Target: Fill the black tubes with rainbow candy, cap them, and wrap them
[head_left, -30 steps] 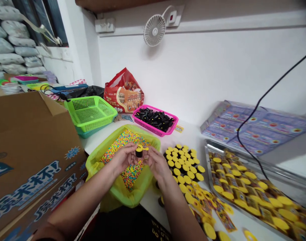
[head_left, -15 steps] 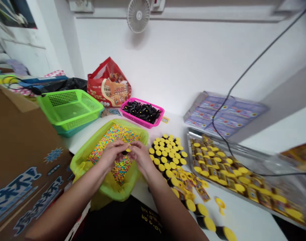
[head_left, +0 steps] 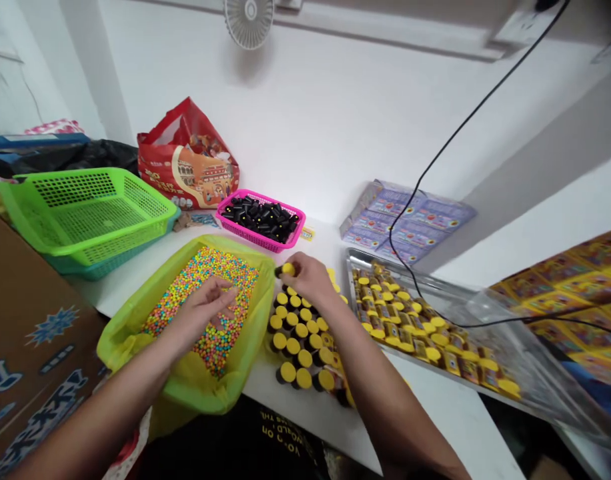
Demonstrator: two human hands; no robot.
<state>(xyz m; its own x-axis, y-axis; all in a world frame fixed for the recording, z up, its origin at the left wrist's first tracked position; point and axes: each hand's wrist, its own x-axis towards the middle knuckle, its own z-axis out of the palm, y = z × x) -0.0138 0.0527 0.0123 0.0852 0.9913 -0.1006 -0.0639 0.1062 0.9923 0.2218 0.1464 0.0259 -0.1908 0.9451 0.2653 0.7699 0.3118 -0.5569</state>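
Note:
My right hand (head_left: 310, 279) pinches a small black container with a yellow lid (head_left: 287, 269), above the far side of a cluster of similar yellow-lidded black containers (head_left: 293, 347) on the table. Over the colourful candy balls (head_left: 220, 263) hangs my left hand (head_left: 211, 301), its fingers loosely apart with nothing in them. The candy balls fill part of a basket lined with yellow-green plastic (head_left: 263, 287). My right forearm hides some of the lidded containers.
Black containers fill a pink basket (head_left: 258, 243) at the back. A green basket (head_left: 90, 250) stands left, beside a red bag (head_left: 158, 160). At right lies a metal tray (head_left: 353, 293) of yellow-lidded pieces, crossed by a black cable (head_left: 405, 207). A cardboard box (head_left: 30, 287) borders the left.
My hands have parted. The right has carried the lidded container from over the candy to above the cluster; the left has stayed over the candy and opened. The view has shifted right.

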